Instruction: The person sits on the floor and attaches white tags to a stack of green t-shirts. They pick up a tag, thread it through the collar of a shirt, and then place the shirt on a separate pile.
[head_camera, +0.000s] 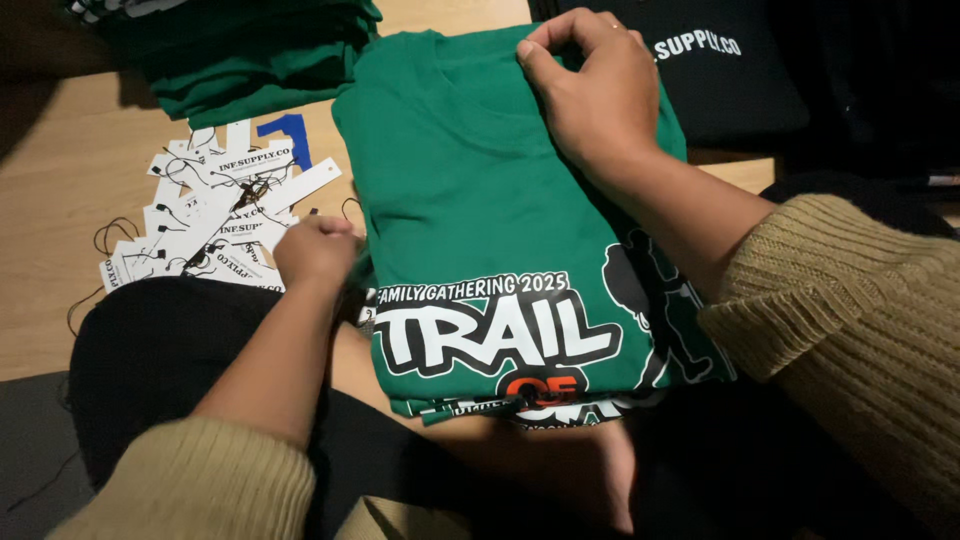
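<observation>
The pale wooden table (60, 170) is the biggest thing here, and most of it is covered. In the middle lies a folded green cotton T-shirt with a white, black and orange print (480, 200), resting on one or more like it, whose printed edges peek out at the near end. It lies flat and square, likely so it stays neat. A second pile of folded green shirts (250, 50) sits at the far left, and a black cloth with white letters (730, 70) lies at the far right. Left of the middle shirt is a heap of small white paper tags with thin black strings (220, 215) (one blue tag pokes out).

The right hand (600, 95) rests on the far edge of the shirt, near the collar, fingers bent and pinched close on the cloth, likely to hold it still. The left hand (315, 250) is curled tight at the shirt's left edge, just beside the tags; I cannot tell what it holds.
</observation>
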